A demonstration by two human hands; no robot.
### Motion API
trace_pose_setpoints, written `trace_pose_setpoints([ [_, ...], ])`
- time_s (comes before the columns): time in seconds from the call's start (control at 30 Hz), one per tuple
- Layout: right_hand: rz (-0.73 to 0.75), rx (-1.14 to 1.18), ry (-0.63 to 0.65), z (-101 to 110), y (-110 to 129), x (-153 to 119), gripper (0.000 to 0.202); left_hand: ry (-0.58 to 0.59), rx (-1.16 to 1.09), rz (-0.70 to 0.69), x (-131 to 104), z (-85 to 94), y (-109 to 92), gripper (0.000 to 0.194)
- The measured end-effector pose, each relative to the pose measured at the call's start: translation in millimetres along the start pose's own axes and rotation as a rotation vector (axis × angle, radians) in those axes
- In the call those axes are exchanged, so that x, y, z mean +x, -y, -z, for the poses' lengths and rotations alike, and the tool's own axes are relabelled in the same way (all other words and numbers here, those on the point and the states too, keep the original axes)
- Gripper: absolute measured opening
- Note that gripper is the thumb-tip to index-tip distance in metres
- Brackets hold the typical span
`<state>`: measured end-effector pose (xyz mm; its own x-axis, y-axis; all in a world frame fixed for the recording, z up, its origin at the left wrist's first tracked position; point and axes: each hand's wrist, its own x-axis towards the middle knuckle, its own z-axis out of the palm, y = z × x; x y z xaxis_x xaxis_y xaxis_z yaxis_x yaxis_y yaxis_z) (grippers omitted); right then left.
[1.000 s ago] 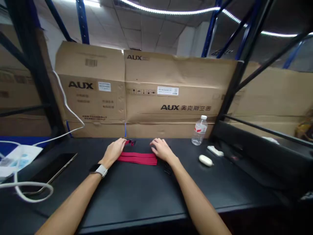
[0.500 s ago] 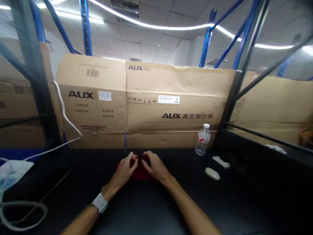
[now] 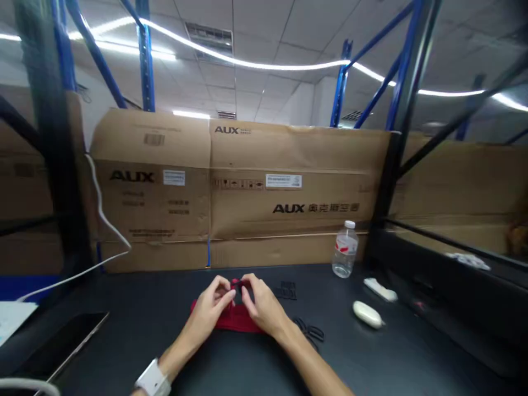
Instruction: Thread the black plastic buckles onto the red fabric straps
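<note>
Red strip [image 3: 239,325] lay on the table [image 3: 231,368] beneath left hand [image 3: 209,308] and right hand [image 3: 263,306], probably light, floppy, best grabbed by an edge. Both had fingertips nearly closed, seemingly pinching a small dark piece [image 3: 238,283], kinda blurry though.

The hands [image 3: 206,311] partly hide the red fabric [image 3: 239,323]; the left edge crops white paper [image 3: 14,318].

The head-worn view looks forward over the nearby hands [image 3: 208,309] toward upright cardboard [image 3: 247,223].
</note>
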<state>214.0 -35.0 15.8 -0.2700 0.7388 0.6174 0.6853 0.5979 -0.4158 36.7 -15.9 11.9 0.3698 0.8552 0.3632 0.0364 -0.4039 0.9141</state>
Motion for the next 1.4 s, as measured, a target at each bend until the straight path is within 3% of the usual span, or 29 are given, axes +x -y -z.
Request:
trace_pose_setpoints([
  [0.3, 0.102, 0.037, 0.017, 0.0, -2.0, 2.5, 0.017, -0.014, -0.15, 0.031, -1.4, -2.5, 4.6, 0.03],
  [0.53, 0.106, 0.036, 0.032, -4.0, -2.5, 2.2, 0.017, 0.065, -0.123, 0.069, -5.7, -7.3, 0.0, 0.031],
  [0.8, 0.147, 0.021, 0.06, -12.6, 3.4, 5.3, 0.021, -0.019, -0.001, 0.041, -6.0, -4.2, -2.5, 0.027],
  [1.07, 0.213, -0.037, 0.018, -10.2, 13.6, 8.2, 0.018, 0.024, -0.001, 0.059, -10.8, 2.9, -15.9, 0.03],
  [1.4, 0.24, -0.044, -0.001, -8.9, 20.2, 8.9, 0.02, -0.002, 0.028, 0.032, -9.6, 5.0, -13.4, 0.029],
])
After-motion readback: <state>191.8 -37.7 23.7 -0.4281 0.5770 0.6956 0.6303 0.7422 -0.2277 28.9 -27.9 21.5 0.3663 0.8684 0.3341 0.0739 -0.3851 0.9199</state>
